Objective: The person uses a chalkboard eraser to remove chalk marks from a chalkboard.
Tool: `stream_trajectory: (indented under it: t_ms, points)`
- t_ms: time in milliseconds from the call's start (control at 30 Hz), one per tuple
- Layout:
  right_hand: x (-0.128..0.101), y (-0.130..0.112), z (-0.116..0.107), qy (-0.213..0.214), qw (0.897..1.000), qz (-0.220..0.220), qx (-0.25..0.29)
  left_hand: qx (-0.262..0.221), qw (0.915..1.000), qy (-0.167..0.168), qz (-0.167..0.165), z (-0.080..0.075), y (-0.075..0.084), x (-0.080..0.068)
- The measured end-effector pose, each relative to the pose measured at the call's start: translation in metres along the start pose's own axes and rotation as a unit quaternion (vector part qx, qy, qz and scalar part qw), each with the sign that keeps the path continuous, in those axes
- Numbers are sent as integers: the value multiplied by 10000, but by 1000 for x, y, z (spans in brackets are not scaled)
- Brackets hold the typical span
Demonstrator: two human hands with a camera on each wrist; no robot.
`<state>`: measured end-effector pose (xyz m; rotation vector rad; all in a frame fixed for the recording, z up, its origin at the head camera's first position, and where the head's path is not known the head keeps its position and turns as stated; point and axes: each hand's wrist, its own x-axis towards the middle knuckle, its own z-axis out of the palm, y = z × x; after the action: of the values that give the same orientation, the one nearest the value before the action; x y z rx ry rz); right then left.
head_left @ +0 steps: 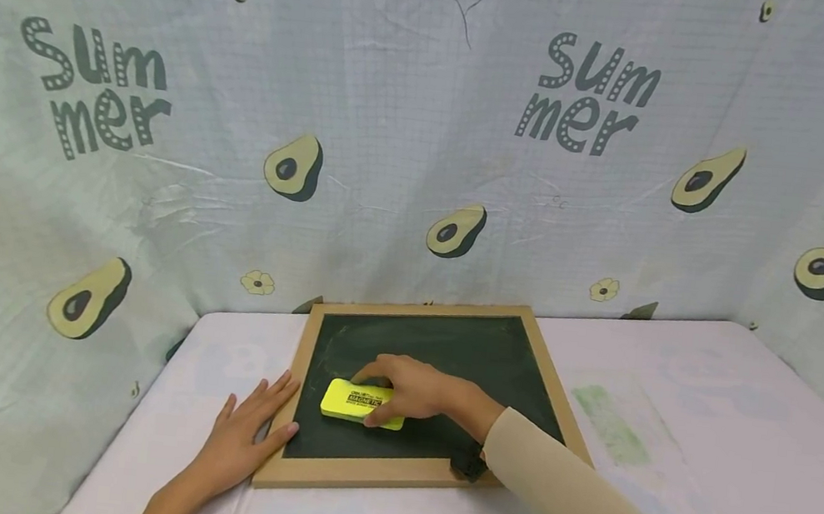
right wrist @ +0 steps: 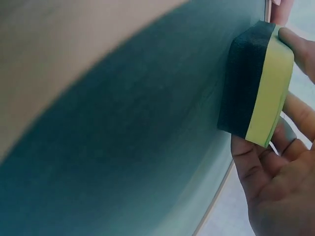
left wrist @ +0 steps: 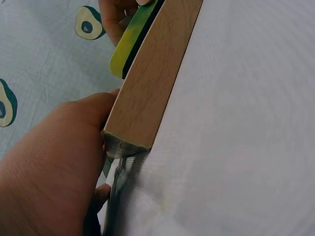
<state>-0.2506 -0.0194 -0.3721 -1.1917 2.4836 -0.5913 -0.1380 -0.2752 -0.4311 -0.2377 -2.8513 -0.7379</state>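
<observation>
A wood-framed chalkboard (head_left: 449, 336) lies on the covered table. My right hand (head_left: 413, 387) grips a yellow magnetic board eraser (head_left: 347, 399) over the left half of the board, thumb on the near side and fingers on the far side. In the right wrist view the eraser (right wrist: 273, 93) shows its dark felt layer facing the board surface (right wrist: 147, 98). My left hand (head_left: 242, 436) rests at the frame's left edge, fingers spread and thumb on the wood. The left wrist view shows that hand (left wrist: 54, 162) beside the frame's corner (left wrist: 142, 98).
A small black object (head_left: 467, 461) sits at the board's near frame edge, partly behind the right sleeve (head_left: 567, 499). A green chalky smudge (head_left: 613, 425) marks the white tablecloth (head_left: 715, 389) to the right. A printed avocado cloth (head_left: 381, 120) hangs behind the table.
</observation>
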Motion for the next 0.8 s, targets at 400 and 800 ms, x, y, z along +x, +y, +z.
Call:
stream_trajectory:
  t_ms: [400,800]
  points:
    - [-5,0,-4,-309,9986,-428,41,90,9999,-80,-110,-2,1,4]
    - [-18,-5,-3,-342,9982,-488,48,4,10000,39,-29,1,0,-1]
